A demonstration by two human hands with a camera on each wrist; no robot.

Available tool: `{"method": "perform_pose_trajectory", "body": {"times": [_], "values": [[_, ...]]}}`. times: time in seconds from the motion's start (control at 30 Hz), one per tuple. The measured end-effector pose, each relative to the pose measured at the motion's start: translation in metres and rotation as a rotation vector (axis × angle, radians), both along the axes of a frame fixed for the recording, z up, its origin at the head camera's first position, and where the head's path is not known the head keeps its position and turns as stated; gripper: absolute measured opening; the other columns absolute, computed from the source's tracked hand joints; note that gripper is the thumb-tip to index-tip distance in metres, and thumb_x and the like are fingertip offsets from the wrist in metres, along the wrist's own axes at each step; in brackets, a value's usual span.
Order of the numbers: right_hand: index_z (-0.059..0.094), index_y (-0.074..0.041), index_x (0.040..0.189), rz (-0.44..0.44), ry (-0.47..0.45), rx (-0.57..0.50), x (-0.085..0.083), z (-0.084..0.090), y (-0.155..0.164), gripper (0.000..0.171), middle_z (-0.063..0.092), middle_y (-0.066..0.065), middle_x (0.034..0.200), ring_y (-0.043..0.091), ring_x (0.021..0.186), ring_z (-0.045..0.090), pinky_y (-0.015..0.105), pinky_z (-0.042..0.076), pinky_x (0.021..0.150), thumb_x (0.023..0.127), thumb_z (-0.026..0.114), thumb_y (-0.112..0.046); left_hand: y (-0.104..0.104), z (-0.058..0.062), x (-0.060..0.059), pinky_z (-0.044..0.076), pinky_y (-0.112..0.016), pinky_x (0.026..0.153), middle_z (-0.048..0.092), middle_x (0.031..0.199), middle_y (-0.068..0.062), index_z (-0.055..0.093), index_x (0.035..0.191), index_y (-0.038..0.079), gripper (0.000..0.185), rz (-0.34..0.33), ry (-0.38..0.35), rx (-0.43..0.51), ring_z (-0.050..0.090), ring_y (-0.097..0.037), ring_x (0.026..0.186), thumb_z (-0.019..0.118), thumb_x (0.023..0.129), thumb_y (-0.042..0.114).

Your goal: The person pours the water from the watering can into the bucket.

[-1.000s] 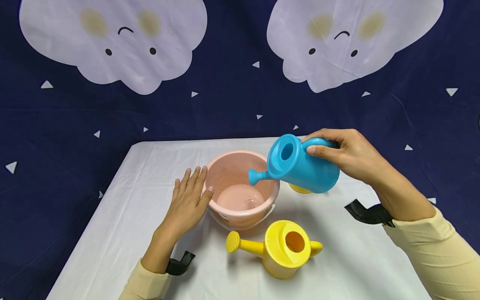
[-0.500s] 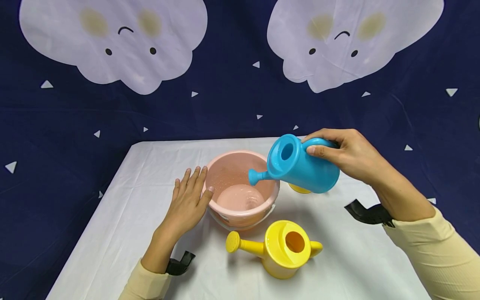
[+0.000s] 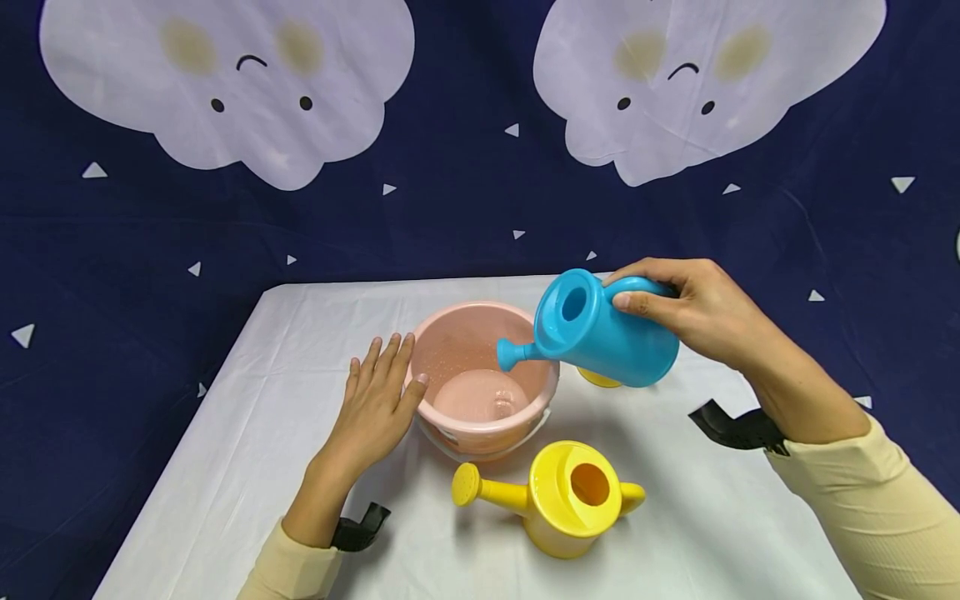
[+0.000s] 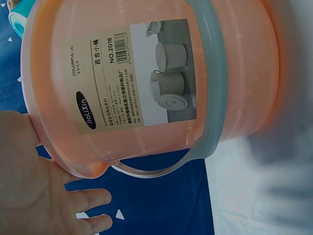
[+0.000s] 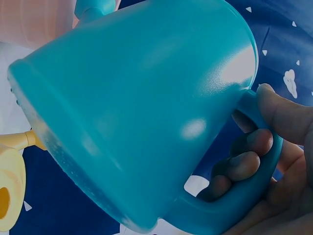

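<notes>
My right hand grips the handle of a blue watering can, its fingers curled round it in the right wrist view. The can is tilted to the left, and its spout reaches over the rim of a pink bucket. Shallow water shows at the bucket's bottom, with a ripple below the spout. With straight, spread fingers my left hand rests against the bucket's left rim. In the left wrist view, a paper label and a pale carrying handle show on the bucket's side.
A yellow watering can stands in front of the bucket, its spout pointing left. Part of another yellow thing shows beneath the blue can. The white-covered table ends at a dark blue cloth backdrop with clouds.
Both hands, the blue watering can and the bucket stay in place. Only the ripple on the water in the bucket changes shape.
</notes>
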State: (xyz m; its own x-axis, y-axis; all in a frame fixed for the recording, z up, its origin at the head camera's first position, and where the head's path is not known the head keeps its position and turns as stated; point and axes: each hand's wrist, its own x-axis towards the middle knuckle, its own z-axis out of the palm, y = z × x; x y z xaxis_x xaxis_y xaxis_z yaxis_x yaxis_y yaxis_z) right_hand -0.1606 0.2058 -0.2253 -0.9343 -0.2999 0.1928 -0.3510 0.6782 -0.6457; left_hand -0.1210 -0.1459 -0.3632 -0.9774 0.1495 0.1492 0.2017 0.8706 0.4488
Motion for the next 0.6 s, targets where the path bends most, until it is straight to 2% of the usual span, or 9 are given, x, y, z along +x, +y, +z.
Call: {"method": "perform_pose_trajectory", "body": {"times": [0.2,0.43,0.6], "values": [[0.069,-0.027,0.112,-0.001,-0.004,-0.005,-0.0001,-0.0001,0.0004,0.024,0.069,0.0,0.114,0.003,0.098,0.06,0.046,0.049,0.091,0.089,0.065,-0.033,0.0,0.0001,-0.0001,0.001,-0.06,0.116,0.015,0.159,-0.012,0.013,0.153,0.019,0.062,-0.001,-0.001,0.001,0.0,-0.033,0.149,0.028,0.101,0.048],[0.069,-0.026,0.112,-0.008,-0.01,-0.005,0.0005,-0.0003,0.0007,0.025,0.069,0.002,0.114,0.016,0.102,0.061,0.048,0.049,0.091,0.089,0.065,-0.033,0.0002,0.0002,-0.0002,0.001,-0.06,0.116,0.015,0.159,-0.012,0.012,0.153,0.019,0.061,0.0,0.001,0.0,0.001,-0.033,0.149,0.027,0.101,0.048],[0.069,-0.026,0.113,-0.011,-0.013,-0.006,0.0005,-0.0009,0.0006,0.025,0.069,0.003,0.115,0.018,0.103,0.06,0.048,0.049,0.091,0.089,0.064,-0.034,0.0003,0.0001,-0.0001,0.0,-0.06,0.116,0.015,0.159,-0.012,0.012,0.153,0.019,0.061,0.0,-0.002,0.009,0.0,-0.033,0.149,0.028,0.101,0.048]]}}
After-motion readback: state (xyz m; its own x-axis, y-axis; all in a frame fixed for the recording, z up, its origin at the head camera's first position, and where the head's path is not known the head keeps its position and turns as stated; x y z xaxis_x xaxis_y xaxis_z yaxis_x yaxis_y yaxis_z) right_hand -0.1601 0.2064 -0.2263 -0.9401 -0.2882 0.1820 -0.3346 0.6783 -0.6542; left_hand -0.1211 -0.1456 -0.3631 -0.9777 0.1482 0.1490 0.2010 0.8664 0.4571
